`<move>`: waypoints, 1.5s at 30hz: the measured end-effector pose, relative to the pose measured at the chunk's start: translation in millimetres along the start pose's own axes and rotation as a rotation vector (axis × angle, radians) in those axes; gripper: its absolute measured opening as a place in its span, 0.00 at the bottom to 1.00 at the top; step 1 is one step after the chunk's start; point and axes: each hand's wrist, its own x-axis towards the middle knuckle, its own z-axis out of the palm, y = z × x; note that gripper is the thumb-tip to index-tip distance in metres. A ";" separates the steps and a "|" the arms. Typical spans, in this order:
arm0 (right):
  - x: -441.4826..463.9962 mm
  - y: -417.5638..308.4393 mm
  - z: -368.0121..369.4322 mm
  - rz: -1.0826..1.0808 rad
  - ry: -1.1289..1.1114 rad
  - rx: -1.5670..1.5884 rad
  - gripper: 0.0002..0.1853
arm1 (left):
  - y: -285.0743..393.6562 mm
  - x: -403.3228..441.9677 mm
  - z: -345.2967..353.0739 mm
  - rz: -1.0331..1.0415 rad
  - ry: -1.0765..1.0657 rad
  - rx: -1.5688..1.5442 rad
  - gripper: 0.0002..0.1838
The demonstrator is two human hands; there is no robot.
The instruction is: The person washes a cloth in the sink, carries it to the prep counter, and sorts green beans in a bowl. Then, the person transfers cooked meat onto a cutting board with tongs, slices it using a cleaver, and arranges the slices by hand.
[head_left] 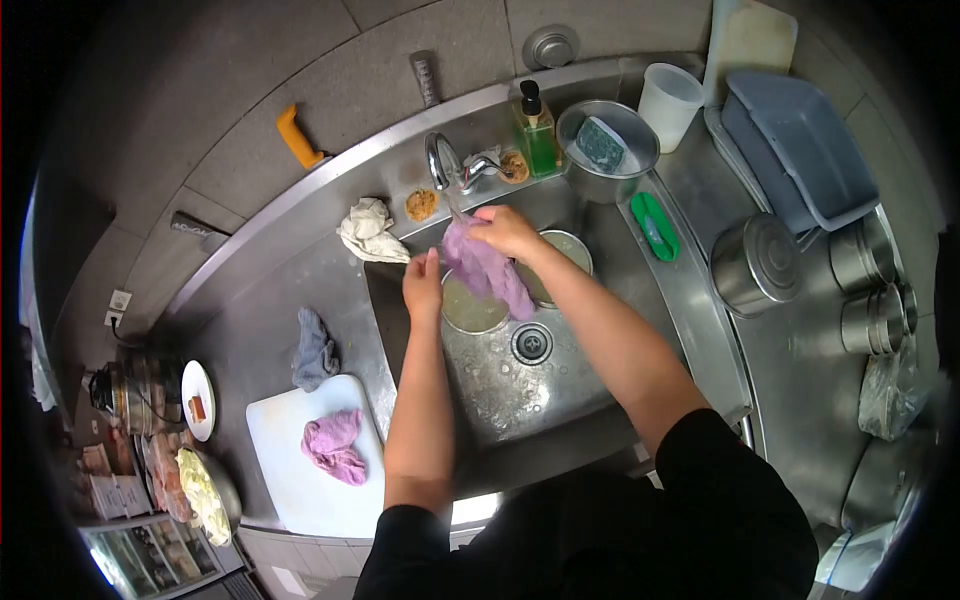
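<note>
A wet purple cloth (487,268) hangs below the running faucet (438,160), over the sink (490,400). My right hand (508,235) grips its upper part from the right. Just left of the cloth is my left hand (423,288), fingers pointing up and apart, with nothing seen in it. Beneath the cloth, two round metal containers stand in the sink: the left container (468,315) is partly covered by the cloth, and the right container (570,252) is partly behind my right arm. Both seem to hold cloudy liquid.
Left of the sink lie a white cloth (370,230), a grey cloth (316,350) and a white cutting board (285,465) with another purple cloth (335,447). Behind and right are a soap bottle (538,135), a metal pot (590,183), a green brush (655,227) and grey tubs (800,150).
</note>
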 end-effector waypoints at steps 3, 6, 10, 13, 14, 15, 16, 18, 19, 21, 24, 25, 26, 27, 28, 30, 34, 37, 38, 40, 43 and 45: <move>-9.1 -0.1 36.2 -0.093 0.174 0.421 0.28 | 63.6 -57.5 32.2 -0.438 0.011 -0.209 0.26; -31.1 -27.2 59.2 -0.116 0.376 0.446 0.27 | 30.1 -23.9 60.7 -0.425 -0.344 -1.110 0.24; -34.3 -24.8 67.9 -0.081 0.472 0.436 0.23 | 22.7 -13.3 77.3 -0.307 -0.132 -1.051 0.25; -28.2 -16.6 59.3 -0.024 0.586 0.276 0.23 | 39.1 -16.5 84.8 -0.227 0.000 -0.998 0.25; -27.9 -18.1 53.0 -0.041 0.670 0.121 0.21 | 47.8 -17.4 86.5 -0.233 0.040 -1.008 0.24; -26.0 -14.4 51.0 -0.056 0.747 -0.035 0.20 | 59.7 -21.8 85.8 -0.242 0.083 -1.018 0.22; -23.4 -8.3 51.2 -0.094 0.804 -0.112 0.19 | 66.3 -25.4 83.6 -0.240 0.083 -1.020 0.22; -11.3 -1.1 52.0 0.033 0.640 0.326 0.19 | 72.7 -30.6 78.6 -0.166 -0.067 -1.174 0.21; -6.1 3.0 53.2 0.165 0.448 0.754 0.19 | 73.0 -29.9 75.2 -0.165 -0.066 -1.174 0.21; -5.2 11.3 53.2 0.200 0.331 0.915 0.20 | 71.0 -27.2 66.9 -0.255 -0.237 -1.160 0.23; -11.1 10.6 54.5 0.136 0.426 0.739 0.18 | 72.1 -28.2 63.3 -0.319 -0.117 -0.880 0.28; -12.3 7.0 50.7 0.167 0.551 0.601 0.18 | 78.0 -32.7 61.4 -0.316 -0.113 -0.877 0.28; -13.6 2.9 47.5 0.197 0.675 0.458 0.17 | 83.5 -39.1 61.6 -0.366 0.040 -0.826 0.30; -13.1 2.9 49.9 0.195 0.676 0.459 0.17 | 98.4 -50.8 61.5 -0.414 0.190 -0.773 0.33; -13.2 3.5 54.9 0.101 0.775 0.464 0.17 | 111.1 -64.1 60.1 -0.418 0.207 -0.673 0.35; -19.9 -0.9 65.1 -0.121 0.884 0.534 0.17 | 107.3 -62.6 66.3 -0.311 0.027 -0.844 0.34; -37.7 -17.6 70.8 -0.132 0.820 0.190 0.20 | 67.4 -41.6 76.7 -0.114 -0.101 -1.024 0.22; -42.4 -25.5 66.3 -0.082 0.843 0.128 0.23 | 73.0 -46.0 78.0 -0.115 0.012 -1.001 0.13; -43.1 -26.7 63.7 -0.080 0.845 0.129 0.23 | 76.8 -46.3 75.7 -0.099 -0.016 -0.980 0.12; -40.1 -24.5 59.9 0.048 0.700 0.339 0.25 | 80.7 -47.2 75.4 -0.084 -0.045 -0.958 0.11; -34.2 -15.2 65.3 0.062 0.717 0.384 0.24 | 81.2 -51.6 77.0 -0.096 -0.008 -1.068 0.10; -29.3 -7.1 72.7 0.088 0.753 0.345 0.25 | 76.5 -55.2 75.1 -0.094 0.031 -0.991 0.09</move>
